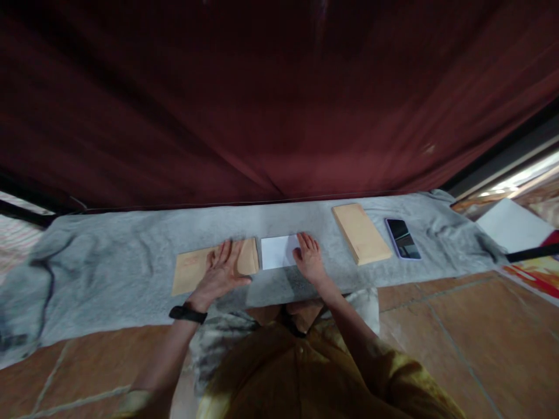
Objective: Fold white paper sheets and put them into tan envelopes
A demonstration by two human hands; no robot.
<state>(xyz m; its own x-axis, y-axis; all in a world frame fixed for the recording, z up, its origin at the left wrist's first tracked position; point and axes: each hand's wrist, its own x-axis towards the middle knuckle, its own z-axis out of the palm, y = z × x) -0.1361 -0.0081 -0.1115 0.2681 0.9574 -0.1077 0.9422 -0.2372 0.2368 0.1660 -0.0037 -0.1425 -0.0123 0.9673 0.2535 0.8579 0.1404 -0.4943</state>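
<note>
A brown paper envelope (188, 270) lies lengthwise on the grey cloth, with faint reddish print near its left part. My left hand (222, 272), wearing a black wristband, rests flat on it with fingers spread and thumb pointing right. Just right of the envelope's end lies a white sheet of paper (276, 252), a narrow gap between them. My right hand (311, 263) is at the sheet's right end, thumb and fingers gripping it there; that end is partly hidden under the hand.
A stack of brown envelopes (361, 233) sits to the right, with a phone (402, 239) in a purple case beside it. The grey cloth (117, 262) covers a long, narrow surface. Behind it hangs a dark red curtain (279, 128). Tiled floor (437, 326) shows in front.
</note>
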